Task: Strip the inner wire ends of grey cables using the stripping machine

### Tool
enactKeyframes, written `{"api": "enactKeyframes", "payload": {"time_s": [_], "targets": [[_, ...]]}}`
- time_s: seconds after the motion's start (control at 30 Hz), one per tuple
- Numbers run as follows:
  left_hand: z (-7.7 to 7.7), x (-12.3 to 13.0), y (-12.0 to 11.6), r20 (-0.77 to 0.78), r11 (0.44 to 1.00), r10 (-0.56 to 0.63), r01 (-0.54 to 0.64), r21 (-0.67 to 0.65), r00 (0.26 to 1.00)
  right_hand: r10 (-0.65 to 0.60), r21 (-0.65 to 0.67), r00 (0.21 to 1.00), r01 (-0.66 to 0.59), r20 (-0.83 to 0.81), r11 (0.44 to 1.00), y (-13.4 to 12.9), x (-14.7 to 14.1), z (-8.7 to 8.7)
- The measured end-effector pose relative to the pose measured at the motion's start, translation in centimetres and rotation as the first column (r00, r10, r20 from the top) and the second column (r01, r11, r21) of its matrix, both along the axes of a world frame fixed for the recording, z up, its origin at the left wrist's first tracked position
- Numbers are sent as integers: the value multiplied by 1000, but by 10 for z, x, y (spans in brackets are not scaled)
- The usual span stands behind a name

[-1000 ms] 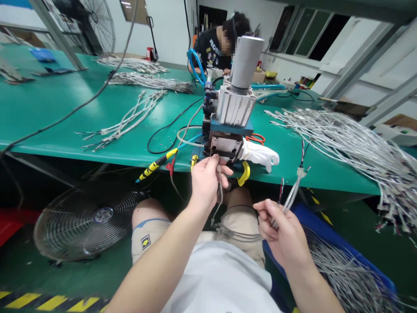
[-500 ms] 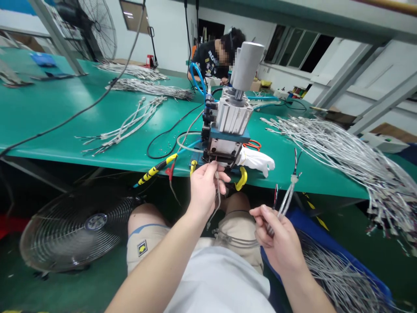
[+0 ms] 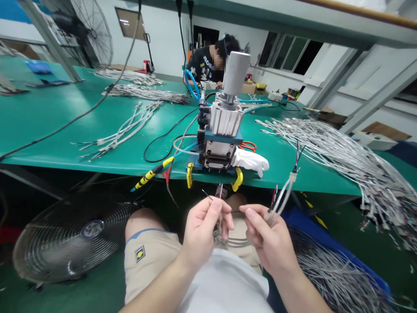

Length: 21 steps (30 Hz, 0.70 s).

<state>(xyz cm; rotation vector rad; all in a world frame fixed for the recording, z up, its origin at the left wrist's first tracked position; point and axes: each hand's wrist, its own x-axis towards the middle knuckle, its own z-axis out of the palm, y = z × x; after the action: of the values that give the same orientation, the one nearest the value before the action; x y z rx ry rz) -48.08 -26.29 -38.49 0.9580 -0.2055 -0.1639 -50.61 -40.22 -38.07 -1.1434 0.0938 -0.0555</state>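
My left hand (image 3: pixel 208 221) pinches the end of a grey cable, and thin wires (image 3: pixel 221 191), red, white and black, stick up past its fingertips. Closed round a grey cable bundle (image 3: pixel 282 198) is my right hand (image 3: pixel 269 232); its fingertips are at a dark wire between the two hands. At the bundle's upper end, loose red and black wires (image 3: pixel 297 158) fan out. Both hands are above my lap, in front of the table edge. Just beyond them stands a small pneumatic machine (image 3: pixel 224 126) with a grey cylinder on top and yellow handles (image 3: pixel 238 179) at its base.
A large pile of grey cables (image 3: pixel 345 152) covers the table's right side; several more cables (image 3: pixel 125 130) lie left. A blue bin (image 3: pixel 374 274) of cables is low at my right. A floor fan (image 3: pixel 87 230) stands lower left. A co-worker (image 3: pixel 208 61) sits across the green table (image 3: pixel 48 126).
My left hand has drawn back from the machine's front with its cable, toward my right hand. My right hand has moved slightly left, and the hands are now close together.
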Motion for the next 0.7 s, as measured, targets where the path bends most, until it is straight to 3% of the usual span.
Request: {"api": "enactKeyframes", "payload": {"time_s": [0.13,0.3,0.43,0.57,0.7], "targets": [[-1,-13,2,3,996,-80,80,39,997,56,-16,997,-56,45,998,5,-1,8],[-3,-22,3,3,966,-160,156,206,987,104,-54,992,-100,76,994,7,-3,11],[1,-25,4,39,932,-162,140,334,986,76,-126,995,-68,60,990,6,-4,9],[7,-26,8,142,845,-184,83,528,972,59,-218,996,-43,67,975,1,-5,8],[14,-23,13,176,763,-276,104,638,945,69,-306,993,-38,91,951,-1,-6,10]]}}
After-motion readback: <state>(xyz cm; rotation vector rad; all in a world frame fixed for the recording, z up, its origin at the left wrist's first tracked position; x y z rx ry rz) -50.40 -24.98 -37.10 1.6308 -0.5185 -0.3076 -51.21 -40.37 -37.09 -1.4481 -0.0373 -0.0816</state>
